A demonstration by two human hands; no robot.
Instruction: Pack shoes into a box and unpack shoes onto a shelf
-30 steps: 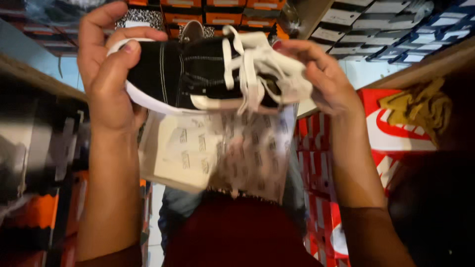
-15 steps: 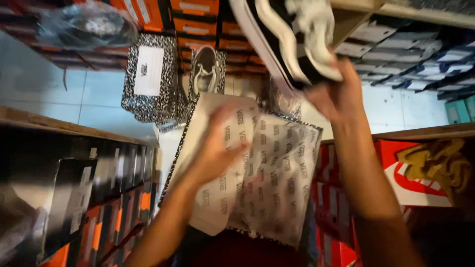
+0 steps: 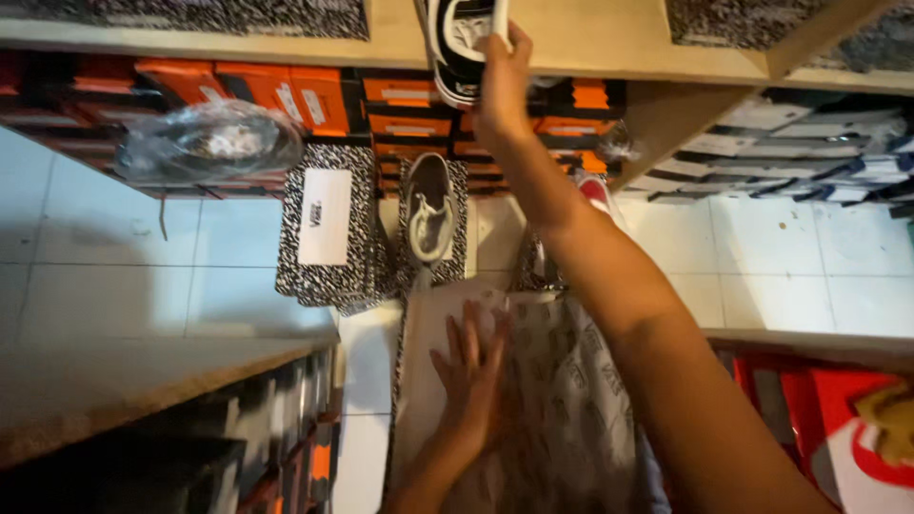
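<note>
Here our right hand (image 3: 503, 71) grips a black sneaker (image 3: 464, 43), lifted clear. Our left hand (image 3: 471, 376) lies flat and wide on the tissue (image 3: 571, 400) — pinning it.

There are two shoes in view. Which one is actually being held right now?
The black and white sneaker at the top of the frame, gripped by the right hand up by the wooden shelf. The grey shoe sits untouched on the patterned box on the floor.

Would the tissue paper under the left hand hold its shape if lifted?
Probably not. The tissue paper looks thin and creased, so likely floppy and light. It may tear easily. The left hand lies flat on it; the right hand holds a shoe.
</note>
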